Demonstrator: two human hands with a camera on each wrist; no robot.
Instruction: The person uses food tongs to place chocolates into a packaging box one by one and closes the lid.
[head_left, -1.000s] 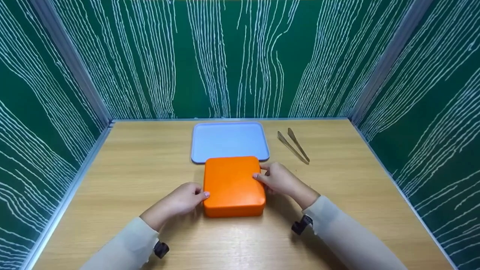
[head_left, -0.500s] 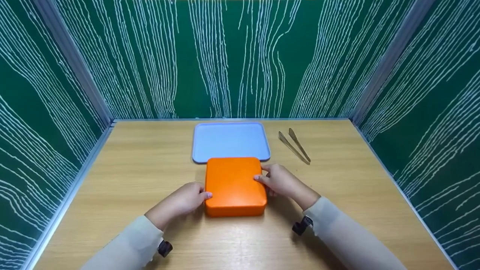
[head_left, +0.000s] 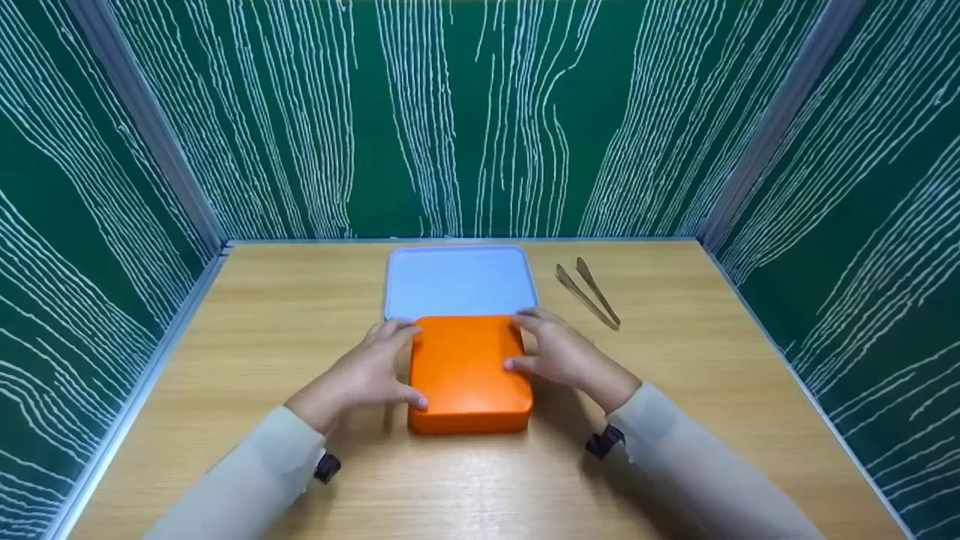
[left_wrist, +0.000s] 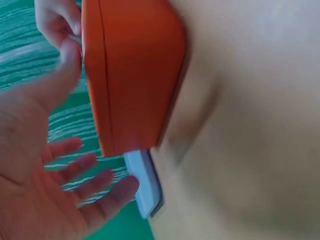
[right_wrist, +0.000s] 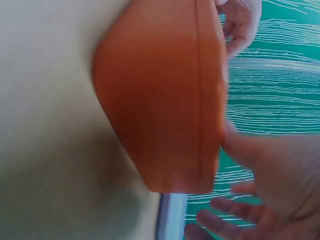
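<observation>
An orange lidded box point(head_left: 469, 367) sits on the table in front of me, and a thin seam below its top shows in both wrist views. My left hand point(head_left: 364, 371) spans the box's left side, thumb at the near left corner and fingertips at the far left corner. In the left wrist view its fingers point(left_wrist: 97, 187) are spread apart, off the side wall. Along the right side is my right hand point(head_left: 566, 352), its thumb on the top edge and its fingers reaching to the far right corner. The right wrist view shows those fingers point(right_wrist: 225, 225) extended and loose.
Behind the box lies a light blue tray point(head_left: 461, 281), its near edge overlapped by the box. Metal tongs point(head_left: 599, 291) rest on the wooden table point(head_left: 300, 300) to the tray's right. Green walls point(head_left: 375, 150) with white streaks enclose the back and both sides.
Both hands have loosened from the box's sides and spread their fingers toward its far corners. The left thumb has slid nearer to me along the edge. The box stays in place.
</observation>
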